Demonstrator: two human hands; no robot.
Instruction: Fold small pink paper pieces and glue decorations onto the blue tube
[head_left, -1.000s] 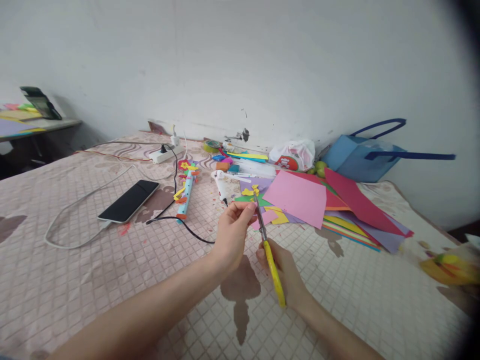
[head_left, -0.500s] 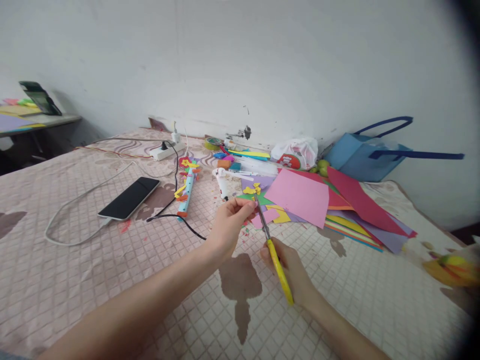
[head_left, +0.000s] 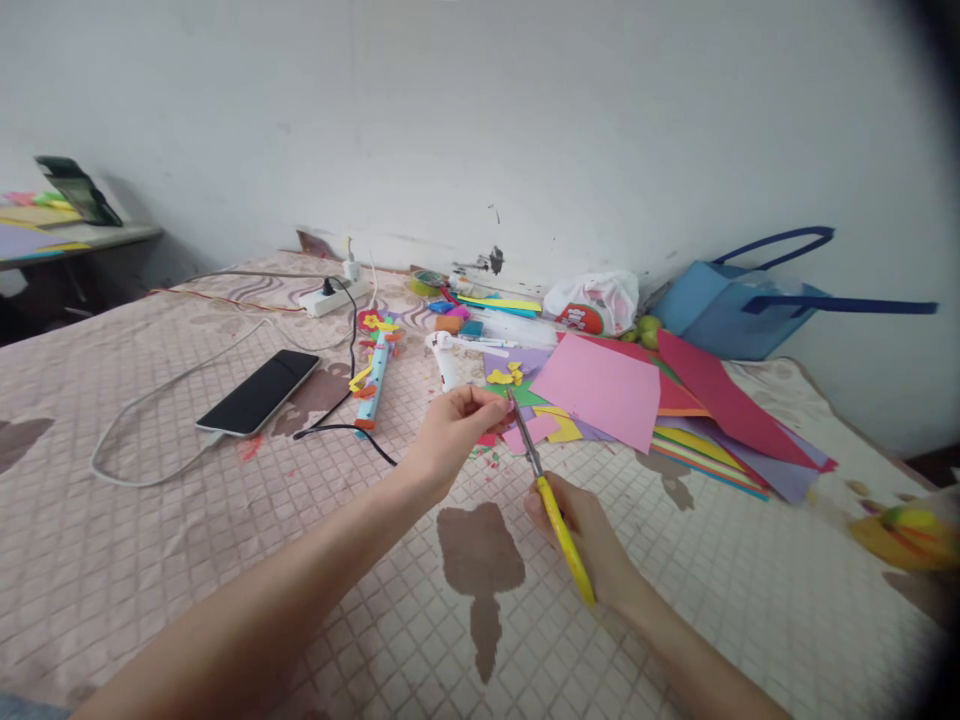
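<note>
My right hand (head_left: 581, 525) grips a pair of scissors (head_left: 534, 455) with yellow handles, the blades pointing away from me. My left hand (head_left: 457, 432) pinches a small pink piece of paper (head_left: 511, 404), mostly hidden by the fingertips. The scissor tips lie right beside those fingertips. Just beyond them are yellow cut-out shapes (head_left: 504, 376) on coloured sheets. A white glue gun (head_left: 444, 362) lies behind my left hand. Further left is a light blue strip (head_left: 373, 385) decorated with a red flower and orange and yellow bits.
On the left a phone (head_left: 259, 393) lies attached to a white cable, near a power strip (head_left: 330, 298). Pink paper (head_left: 600, 388) and red paper (head_left: 731, 395) top a stack on the right. Behind stand a plastic bag (head_left: 596, 303) and a blue bag (head_left: 735, 310).
Both hands hold nearly the same pose over the table. The scissors' handles have shifted slightly right, with the tips still at my left fingertips. The view has moved a little.
</note>
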